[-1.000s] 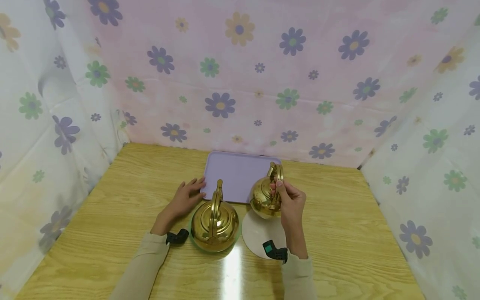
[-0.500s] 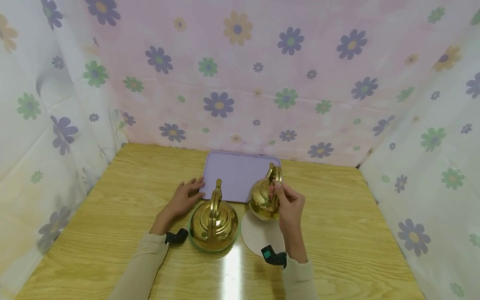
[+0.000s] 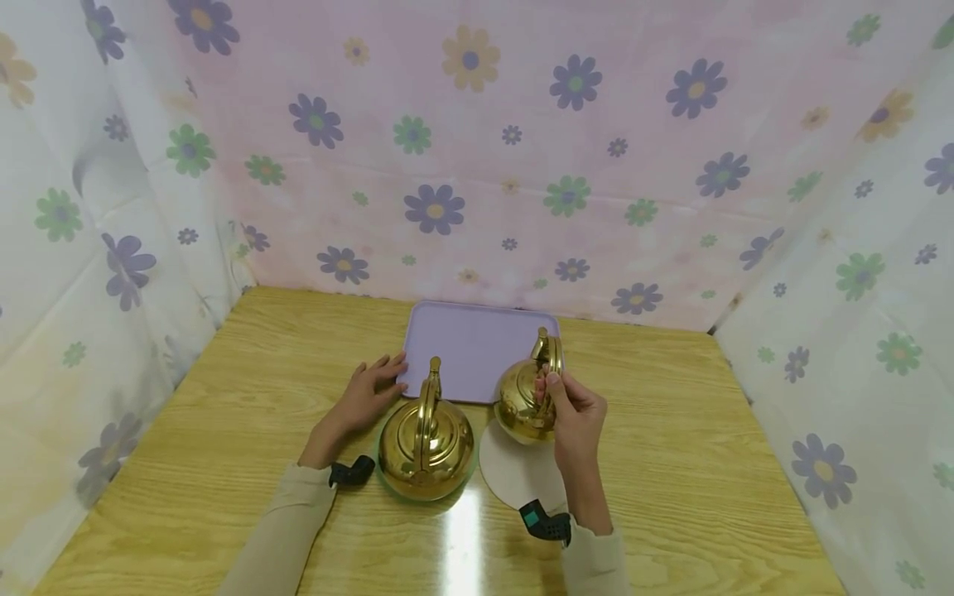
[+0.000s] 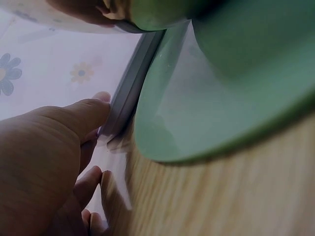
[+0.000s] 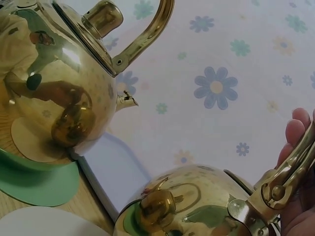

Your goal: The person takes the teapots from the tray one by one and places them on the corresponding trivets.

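Observation:
My right hand [image 3: 580, 420] grips the upright handle of a smaller gold kettle [image 3: 520, 404], fingers curled round it. This kettle overlaps the near right corner of the purple tray [image 3: 455, 339] and the far part of a white round mat [image 3: 517, 476] in the head view. A larger gold kettle [image 3: 425, 455] stands on a green round mat [image 4: 226, 108], its spout pointing toward the tray. To the left of it, my left hand [image 3: 365, 393] lies with spread fingers at the tray's left edge, thumb [image 4: 91, 115] touching the rim in the left wrist view.
The wooden table [image 3: 671, 463] runs back to a pink flowered cloth [image 3: 514, 149]. White flowered cloths hang along both sides. The larger kettle stands close between the left forearm and the white mat.
The smaller kettle in my right hand has come slightly toward me, over the white mat. My left hand and the larger kettle stay in place.

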### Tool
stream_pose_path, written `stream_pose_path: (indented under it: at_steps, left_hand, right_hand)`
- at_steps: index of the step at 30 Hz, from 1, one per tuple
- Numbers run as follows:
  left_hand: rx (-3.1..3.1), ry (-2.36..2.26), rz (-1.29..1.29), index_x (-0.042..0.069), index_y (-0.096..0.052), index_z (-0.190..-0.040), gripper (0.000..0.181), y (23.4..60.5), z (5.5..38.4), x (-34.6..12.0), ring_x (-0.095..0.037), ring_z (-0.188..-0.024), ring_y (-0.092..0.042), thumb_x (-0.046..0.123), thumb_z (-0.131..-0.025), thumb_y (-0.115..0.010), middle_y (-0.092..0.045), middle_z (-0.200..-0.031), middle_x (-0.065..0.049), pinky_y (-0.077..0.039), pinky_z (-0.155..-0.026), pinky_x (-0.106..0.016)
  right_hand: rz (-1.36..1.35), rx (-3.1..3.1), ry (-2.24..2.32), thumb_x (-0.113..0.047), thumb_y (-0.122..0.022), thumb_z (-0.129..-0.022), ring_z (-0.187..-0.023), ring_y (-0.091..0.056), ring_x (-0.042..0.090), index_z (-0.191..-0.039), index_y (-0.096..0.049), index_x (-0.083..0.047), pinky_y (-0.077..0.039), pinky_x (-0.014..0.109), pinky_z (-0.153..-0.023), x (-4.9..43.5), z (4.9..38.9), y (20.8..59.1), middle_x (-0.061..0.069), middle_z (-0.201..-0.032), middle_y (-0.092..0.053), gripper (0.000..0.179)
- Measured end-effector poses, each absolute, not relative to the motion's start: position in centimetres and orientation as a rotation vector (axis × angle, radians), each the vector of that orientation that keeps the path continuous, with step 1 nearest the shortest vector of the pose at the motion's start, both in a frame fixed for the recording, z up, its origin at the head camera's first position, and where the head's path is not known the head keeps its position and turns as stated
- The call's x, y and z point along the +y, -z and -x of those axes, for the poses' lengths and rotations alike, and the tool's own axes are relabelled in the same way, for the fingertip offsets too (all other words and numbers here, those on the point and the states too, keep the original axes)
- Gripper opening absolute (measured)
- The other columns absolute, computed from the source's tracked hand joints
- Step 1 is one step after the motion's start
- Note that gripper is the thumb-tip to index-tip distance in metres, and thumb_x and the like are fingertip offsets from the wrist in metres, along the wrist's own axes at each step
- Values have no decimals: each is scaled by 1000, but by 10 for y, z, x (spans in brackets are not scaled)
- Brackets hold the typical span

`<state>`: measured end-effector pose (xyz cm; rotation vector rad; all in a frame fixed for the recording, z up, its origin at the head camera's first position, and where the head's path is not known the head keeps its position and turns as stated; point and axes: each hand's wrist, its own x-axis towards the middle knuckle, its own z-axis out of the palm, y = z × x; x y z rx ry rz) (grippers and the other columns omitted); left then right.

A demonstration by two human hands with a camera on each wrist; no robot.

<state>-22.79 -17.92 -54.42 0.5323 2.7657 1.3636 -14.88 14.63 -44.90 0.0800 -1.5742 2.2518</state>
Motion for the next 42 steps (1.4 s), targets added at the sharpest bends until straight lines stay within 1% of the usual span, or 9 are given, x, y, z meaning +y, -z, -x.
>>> stream_pose_path:
  at_steps: [5, 12, 14, 16, 19, 22, 23, 30, 42]
  left_hand:
    - [2777, -1366, -546, -4, -54, -142, 47, 545, 228, -179, -45, -150, -28, 16, -101, -64, -40, -159, -14, 1, -122, -65]
    - [2784, -1360, -551, -5, -54, -142, 48, 545, 229, -180, -45, -150, -28, 16, -101, -65, -40, -159, -14, 1, -122, -66]
    - [2781, -1361, -551, -5, -54, -142, 48, 545, 228, -180, -45, -150, -27, 17, -101, -64, -40, -159, -14, 1, -122, -66]
    - [2774, -1367, -551, -5, -54, -142, 48, 545, 228, -180, -45, -150, -27, 16, -101, -65, -41, -158, -14, 1, -122, -66]
    - [2761, -1370, -546, -4, -54, -142, 48, 545, 228, -179, -44, -151, -27, 16, -101, -64, -40, -159, -13, 2, -122, -65]
    - [2755, -1375, -543, -4, -54, -143, 48, 546, 228, -178, -43, -151, -27, 17, -101, -64, -40, -159, -12, 3, -123, -64]
    - [2751, -1377, -541, -4, -53, -143, 48, 547, 228, -178, -43, -152, -26, 17, -101, -64, -40, -160, -12, 3, -123, -64]
    - [2753, -1379, -549, -5, -53, -143, 48, 545, 228, -179, -43, -151, -26, 16, -101, -64, -39, -160, -13, 3, -123, -64]
    - [2783, -1373, -571, -5, -54, -142, 48, 546, 228, -180, -46, -150, -28, 16, -100, -65, -41, -158, -14, 1, -122, -67]
  right_hand:
    - [-85, -1573, -2257, 0, -61, -100, -70, -73, 7, -115, -66, 21, -61, 21, -69, 147, 146, 450, -1, -80, -77, 26]
    - [-135, -1565, -2260, 3, -59, -101, -71, -72, 7, -115, -61, 27, -61, 21, -69, 147, 142, 451, -1, -79, -77, 28]
    - [-138, -1558, -2268, 3, -59, -100, -71, -72, 8, -115, -63, 25, -61, 21, -69, 147, 140, 451, 0, -81, -77, 26]
    - [-129, -1555, -2276, 3, -59, -100, -72, -72, 7, -114, -67, 18, -61, 20, -69, 148, 138, 451, 0, -82, -78, 22]
    - [-113, -1556, -2280, 3, -60, -100, -72, -73, 7, -115, -68, 17, -61, 21, -69, 149, 135, 452, 0, -83, -78, 22]
    - [-107, -1566, -2276, 3, -60, -100, -72, -73, 8, -115, -64, 22, -61, 21, -69, 151, 132, 453, 0, -81, -78, 25]
    - [-109, -1570, -2271, 3, -59, -100, -71, -73, 8, -115, -61, 26, -61, 22, -69, 151, 131, 453, 0, -80, -77, 27]
    - [-160, -1593, -2247, 6, -58, -100, -69, -72, 7, -112, -58, 32, -61, 20, -68, 154, 125, 452, 1, -78, -76, 29]
    - [-167, -1615, -2253, 5, -58, -100, -71, -72, 8, -110, -58, 32, -61, 21, -69, 157, 118, 455, 1, -79, -76, 29]
